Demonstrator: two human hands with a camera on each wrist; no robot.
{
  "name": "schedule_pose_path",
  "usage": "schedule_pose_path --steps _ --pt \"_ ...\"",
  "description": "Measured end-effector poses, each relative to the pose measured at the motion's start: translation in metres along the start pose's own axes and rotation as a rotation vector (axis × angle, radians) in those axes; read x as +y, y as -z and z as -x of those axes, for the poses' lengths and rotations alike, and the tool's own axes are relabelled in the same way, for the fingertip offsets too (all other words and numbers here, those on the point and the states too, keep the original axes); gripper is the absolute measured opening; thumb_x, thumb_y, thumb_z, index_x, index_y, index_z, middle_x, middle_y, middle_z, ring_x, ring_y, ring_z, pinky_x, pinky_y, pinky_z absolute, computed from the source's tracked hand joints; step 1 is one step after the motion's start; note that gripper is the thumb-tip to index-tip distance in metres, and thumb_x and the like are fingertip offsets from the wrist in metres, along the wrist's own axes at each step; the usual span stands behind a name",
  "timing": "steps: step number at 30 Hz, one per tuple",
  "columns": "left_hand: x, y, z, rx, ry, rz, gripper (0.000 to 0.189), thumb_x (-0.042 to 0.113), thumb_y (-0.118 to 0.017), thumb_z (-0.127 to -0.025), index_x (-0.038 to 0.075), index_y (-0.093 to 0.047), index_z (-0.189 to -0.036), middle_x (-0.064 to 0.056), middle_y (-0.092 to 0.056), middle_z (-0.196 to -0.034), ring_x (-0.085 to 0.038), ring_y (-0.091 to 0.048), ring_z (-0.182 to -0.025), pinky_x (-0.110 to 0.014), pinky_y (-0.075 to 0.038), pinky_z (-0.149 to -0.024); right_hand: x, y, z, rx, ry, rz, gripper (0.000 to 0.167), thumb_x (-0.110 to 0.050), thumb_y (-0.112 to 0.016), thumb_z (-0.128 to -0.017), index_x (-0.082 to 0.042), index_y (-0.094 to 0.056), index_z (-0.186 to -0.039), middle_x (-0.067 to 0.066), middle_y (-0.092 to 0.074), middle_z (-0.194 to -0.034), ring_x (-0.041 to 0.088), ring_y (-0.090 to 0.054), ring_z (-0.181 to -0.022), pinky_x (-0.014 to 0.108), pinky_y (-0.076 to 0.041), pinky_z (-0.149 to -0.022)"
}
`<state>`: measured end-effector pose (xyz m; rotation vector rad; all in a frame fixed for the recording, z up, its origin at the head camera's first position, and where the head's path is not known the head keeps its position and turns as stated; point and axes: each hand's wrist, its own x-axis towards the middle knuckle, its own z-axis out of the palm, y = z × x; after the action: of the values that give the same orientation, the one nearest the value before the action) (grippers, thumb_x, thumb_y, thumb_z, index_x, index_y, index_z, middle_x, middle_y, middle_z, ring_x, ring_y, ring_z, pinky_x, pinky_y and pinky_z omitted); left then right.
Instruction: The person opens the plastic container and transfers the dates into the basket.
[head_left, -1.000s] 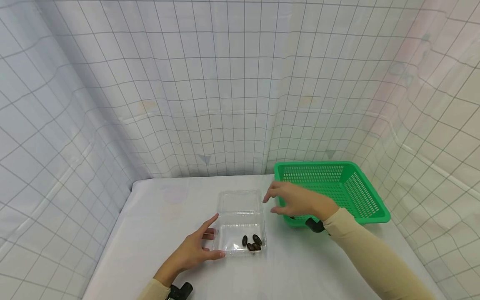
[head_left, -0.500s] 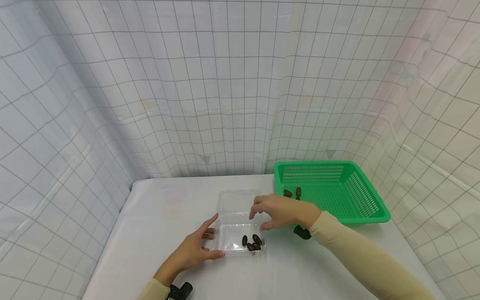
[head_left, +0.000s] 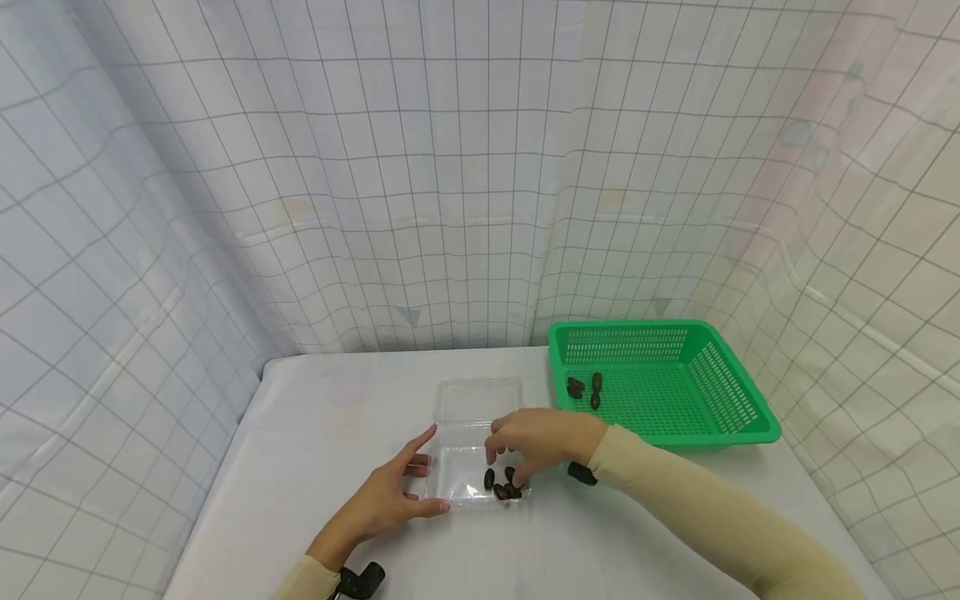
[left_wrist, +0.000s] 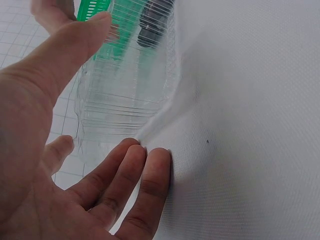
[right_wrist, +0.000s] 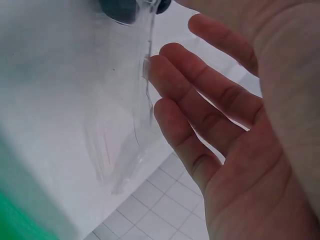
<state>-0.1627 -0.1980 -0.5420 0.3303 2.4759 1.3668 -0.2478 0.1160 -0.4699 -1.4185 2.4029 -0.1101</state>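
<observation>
A clear plastic clamshell box (head_left: 457,479) lies with its lid (head_left: 477,400) folded back on the white table. Inside its right half are several dark, glossy oval pieces (head_left: 489,479), also seen through the box wall in the left wrist view as dark pieces (left_wrist: 150,30). My left hand (head_left: 386,498) spans the box's left side, thumb at the front corner and fingers along the edge. Over the right side reaches my right hand (head_left: 543,440), fingers pointing down, thumb tip right at one dark piece. A gap shows between its thumb and forefinger in the head view.
A green plastic basket (head_left: 738,392) stands at the back right of the table, with several similar dark pieces (head_left: 596,390) in its left part. White grid-patterned curtains (head_left: 480,208) enclose the table at the back and sides.
My right hand has moved left and down from the basket's near left edge into the box, uncovering the dark pieces in the basket. My left hand has stayed at the box.
</observation>
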Motion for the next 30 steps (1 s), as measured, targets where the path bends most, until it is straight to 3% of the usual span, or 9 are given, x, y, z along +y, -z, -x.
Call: schedule_pose_path --steps 8,18,26,30 --pt "0.001 0.000 0.000 0.002 -0.002 -0.006 0.121 0.032 -0.105 -0.088 0.025 -0.034 -0.185 -0.021 -0.068 -0.161 -0.037 -0.068 -0.145 -0.026 -0.065 -0.094 -0.006 -0.007 -0.015 -0.088 -0.044 0.018 0.037 -0.025 -0.105 -0.090 -0.021 -0.084 -0.121 -0.004 -0.078 -0.115 0.002 -0.062 -0.094 0.020 -0.058 -0.090" --pt "-0.001 -0.001 0.000 0.004 -0.013 0.003 0.121 0.033 -0.105 -0.089 0.026 -0.034 -0.185 -0.021 -0.068 -0.161 -0.037 -0.068 -0.146 -0.029 -0.066 -0.095 -0.007 -0.017 -0.029 -0.117 -0.031 0.010 0.044 -0.019 -0.108 -0.084 -0.019 -0.071 -0.108 -0.010 -0.070 -0.094 0.001 -0.056 -0.080 0.016 -0.047 -0.075" --pt "0.000 -0.001 0.000 0.003 -0.002 -0.001 0.120 0.034 -0.105 -0.089 0.026 -0.034 -0.186 -0.020 -0.068 -0.161 -0.037 -0.067 -0.146 -0.032 -0.067 -0.096 0.000 -0.019 -0.037 -0.042 -0.019 -0.014 0.024 -0.012 -0.093 -0.101 -0.017 -0.076 -0.118 -0.006 -0.077 -0.103 0.001 -0.061 -0.089 0.017 -0.054 -0.084" --pt "0.000 -0.001 0.001 0.006 0.001 -0.005 0.120 0.035 -0.105 -0.090 0.027 -0.033 -0.186 -0.021 -0.067 -0.163 -0.037 -0.067 -0.147 -0.031 -0.067 -0.096 0.001 -0.019 -0.040 -0.036 -0.017 -0.016 0.023 -0.016 -0.093 -0.102 -0.017 -0.078 -0.120 -0.007 -0.077 -0.104 0.001 -0.063 -0.089 0.017 -0.055 -0.085"
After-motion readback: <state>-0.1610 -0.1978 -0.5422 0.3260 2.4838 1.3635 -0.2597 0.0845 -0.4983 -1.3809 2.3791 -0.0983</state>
